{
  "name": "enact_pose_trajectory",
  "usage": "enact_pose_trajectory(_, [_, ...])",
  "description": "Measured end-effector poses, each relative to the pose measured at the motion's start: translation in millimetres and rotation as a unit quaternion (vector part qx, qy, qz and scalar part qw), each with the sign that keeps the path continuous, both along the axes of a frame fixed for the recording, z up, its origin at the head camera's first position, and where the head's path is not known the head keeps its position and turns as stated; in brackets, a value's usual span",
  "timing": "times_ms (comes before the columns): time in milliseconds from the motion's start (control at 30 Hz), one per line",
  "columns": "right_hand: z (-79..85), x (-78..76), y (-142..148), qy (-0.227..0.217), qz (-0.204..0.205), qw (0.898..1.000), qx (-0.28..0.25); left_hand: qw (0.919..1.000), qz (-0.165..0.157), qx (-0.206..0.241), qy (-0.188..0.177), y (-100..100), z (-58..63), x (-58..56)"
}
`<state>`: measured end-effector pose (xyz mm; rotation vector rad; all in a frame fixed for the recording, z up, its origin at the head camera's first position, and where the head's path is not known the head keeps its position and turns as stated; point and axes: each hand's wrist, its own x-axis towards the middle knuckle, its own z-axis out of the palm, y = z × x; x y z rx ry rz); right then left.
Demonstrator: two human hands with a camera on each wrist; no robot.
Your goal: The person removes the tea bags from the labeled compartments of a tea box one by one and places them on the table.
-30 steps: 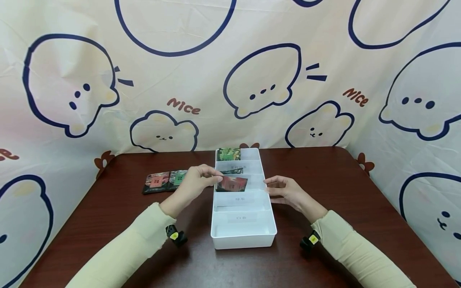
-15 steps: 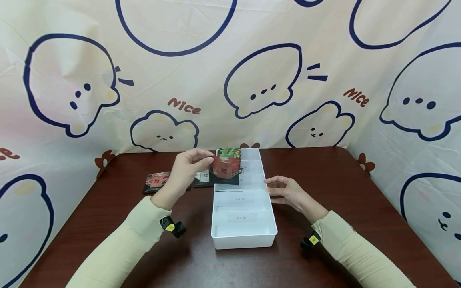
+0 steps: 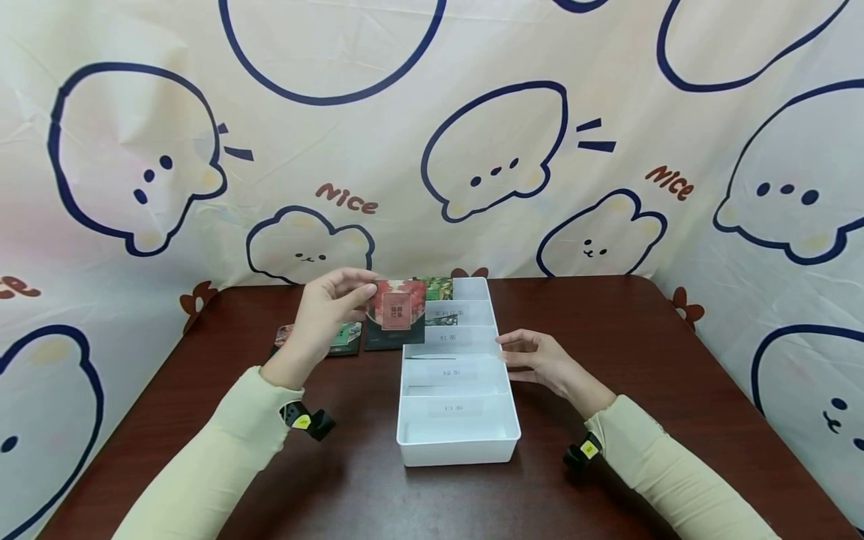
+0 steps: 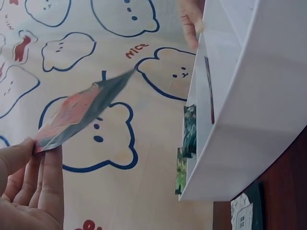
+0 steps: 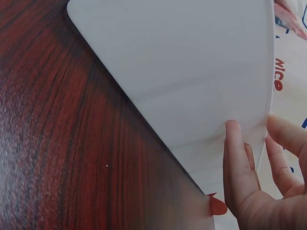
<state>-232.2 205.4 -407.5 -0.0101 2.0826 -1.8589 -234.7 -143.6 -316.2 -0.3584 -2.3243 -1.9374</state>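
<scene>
My left hand (image 3: 317, 319) pinches a tea sachet (image 3: 396, 311) by its upper left edge, red above and dark below. The sachet hangs over the box's far left side; the left wrist view shows it tilted between thumb and fingers. A long white divided box (image 3: 459, 454) with printed labels stands on the table. On its right side my right hand (image 3: 543, 360) rests its fingertips against the outer wall, fingers extended. A green sachet (image 3: 439, 288) stands in the farthest compartment. Nearer in the box is a dark green sachet (image 4: 190, 130), then one seen nearly edge-on (image 4: 209, 91).
On the brown table (image 3: 324, 480), left of the box, lie a green-labelled sachet (image 3: 347, 337) and a red one, partly hidden by my left hand. A dark sachet with a white label (image 4: 245, 215) lies close beside the box. A cartoon-printed cloth (image 3: 391, 150) hangs behind.
My left hand has lifted the red sachet up from the box's middle compartments and moved it left, turning its printed face toward the head camera. The right hand has stayed at the box.
</scene>
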Motion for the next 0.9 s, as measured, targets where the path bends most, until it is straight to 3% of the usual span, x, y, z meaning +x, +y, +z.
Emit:
enact_pose_trajectory(433, [0.9,-0.3,-0.2,0.001,0.002,1.0,0.004,0.9998,0.011,0.006,-0.014,-19.2,-4.1,4.8])
enact_pose_trajectory(900, [1.3,0.5,-0.5,0.0,0.003,1.0,-0.001,0.9962,0.023,0.022,-0.082,-36.1,-20.4,9.6])
